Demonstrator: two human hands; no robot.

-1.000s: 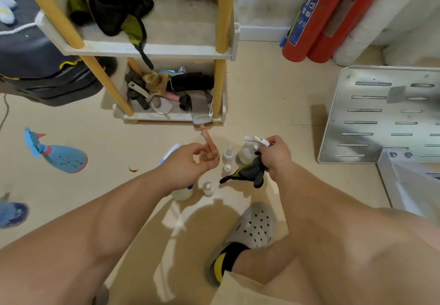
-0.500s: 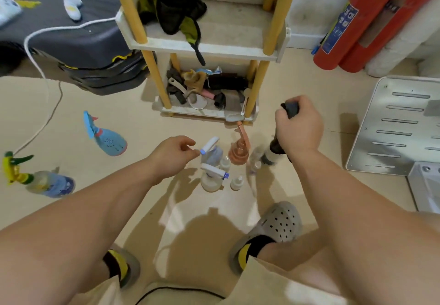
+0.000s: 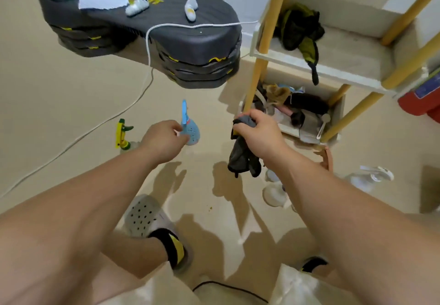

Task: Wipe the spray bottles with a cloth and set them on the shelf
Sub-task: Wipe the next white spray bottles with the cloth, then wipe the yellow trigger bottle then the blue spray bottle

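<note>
Left hand [image 3: 164, 141] is reaching toward the small light-blue plastic spray bottle with a blue trigger head [image 3: 190, 133], its fingers curling in right beside the bottle's neck; whether they are already pinching it or only coming near, I cannot tell. Right hand [image 3: 259, 133] is gripping a dark grey soft cloth [image 3: 242, 159], which is hanging limp below the fist. The blue bottle is sitting low at the beige floor [image 3: 71, 104], well apart from the white shelf with yellow wooden posts [image 3: 352, 54] where it is meant to go. Judging by its size and thin plastic, the bottle is probably light and fairly stiff, with a smooth rounded belly that could be slipping in a loose grasp. The narrow neck just under the trigger head is looking like the surest hold, keeping fingers off the lever, while the cloth is wrapping the belly.
</note>
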